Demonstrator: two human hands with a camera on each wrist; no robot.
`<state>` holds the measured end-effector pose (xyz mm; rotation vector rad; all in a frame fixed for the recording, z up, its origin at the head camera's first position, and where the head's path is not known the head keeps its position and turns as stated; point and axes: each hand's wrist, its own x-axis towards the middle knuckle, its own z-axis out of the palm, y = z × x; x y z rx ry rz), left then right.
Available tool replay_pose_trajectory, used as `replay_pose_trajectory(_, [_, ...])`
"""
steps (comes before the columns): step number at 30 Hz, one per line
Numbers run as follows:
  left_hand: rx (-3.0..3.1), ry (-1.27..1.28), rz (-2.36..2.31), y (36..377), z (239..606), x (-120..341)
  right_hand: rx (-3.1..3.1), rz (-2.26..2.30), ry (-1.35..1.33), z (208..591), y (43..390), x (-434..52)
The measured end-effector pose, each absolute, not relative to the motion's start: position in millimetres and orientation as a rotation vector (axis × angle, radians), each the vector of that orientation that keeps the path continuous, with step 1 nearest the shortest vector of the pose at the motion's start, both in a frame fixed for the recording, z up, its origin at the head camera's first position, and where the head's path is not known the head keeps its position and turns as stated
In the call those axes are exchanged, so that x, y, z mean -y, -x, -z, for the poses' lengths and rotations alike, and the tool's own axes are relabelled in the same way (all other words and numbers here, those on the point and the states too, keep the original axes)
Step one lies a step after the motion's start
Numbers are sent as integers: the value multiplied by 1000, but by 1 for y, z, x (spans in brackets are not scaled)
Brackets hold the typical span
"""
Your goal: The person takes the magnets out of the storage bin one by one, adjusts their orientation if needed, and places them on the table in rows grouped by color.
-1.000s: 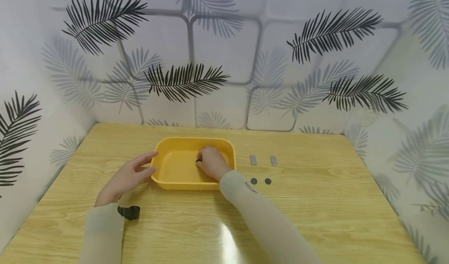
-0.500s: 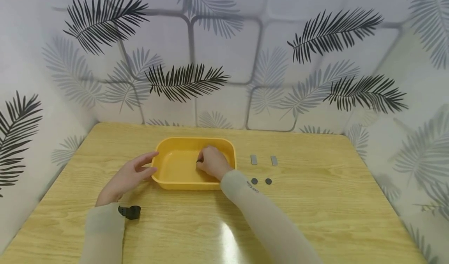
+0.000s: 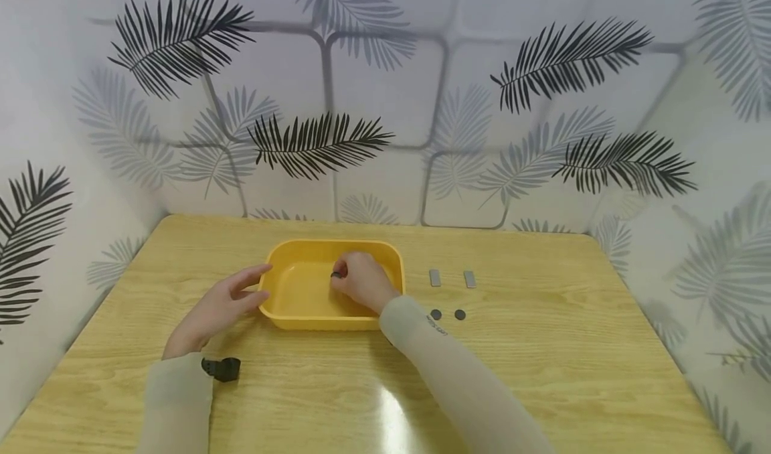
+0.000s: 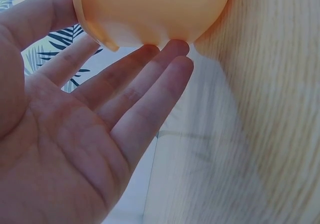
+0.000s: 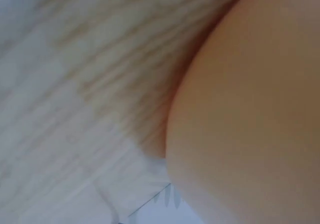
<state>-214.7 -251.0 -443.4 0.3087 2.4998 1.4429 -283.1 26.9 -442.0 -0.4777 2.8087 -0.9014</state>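
A yellow rectangular tray stands on the wooden table. At its left end my left hand rests fingertips against the outer wall; the left wrist view shows the fingers nearly straight, touching the tray wall. My right hand reaches over the near right side into the tray, its fingers curled. Between thumb and index finger it pinches a small dark piece, its shape mostly hidden. The right wrist view holds only the tray's outer wall and the table, with the right hand out of sight.
Right of the tray lie two small grey rectangular pieces and two dark round discs. A black strap with a small block sits at the left wrist. Leaf-patterned wall covering closes off the back and sides.
My right hand has shifted slightly left inside the tray, and the dark piece at its fingertips with it. The left hand keeps its place at the tray's left end.
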Motion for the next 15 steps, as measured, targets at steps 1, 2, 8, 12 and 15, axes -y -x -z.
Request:
replay_pose_trajectory(1, [-2502,-306,-1440,214,443,251,-2803,919,482,441,283,-27])
replay_pose_trajectory(2, [-2505,-304,-1434,214,443,251,-2799,933,490,440,282,-27])
replay_pose_trajectory(8, [-2515,-296,-1417,215,443,251,-2777,1016,527,432,281,-30])
replay_pose_trajectory(12, [-2521,-293,-1410,215,443,251,-2775,1052,563,425,280,-31])
replay_pose_trajectory(15, [-2519,-293,-1409,215,443,251,-2785,1055,589,420,278,-33])
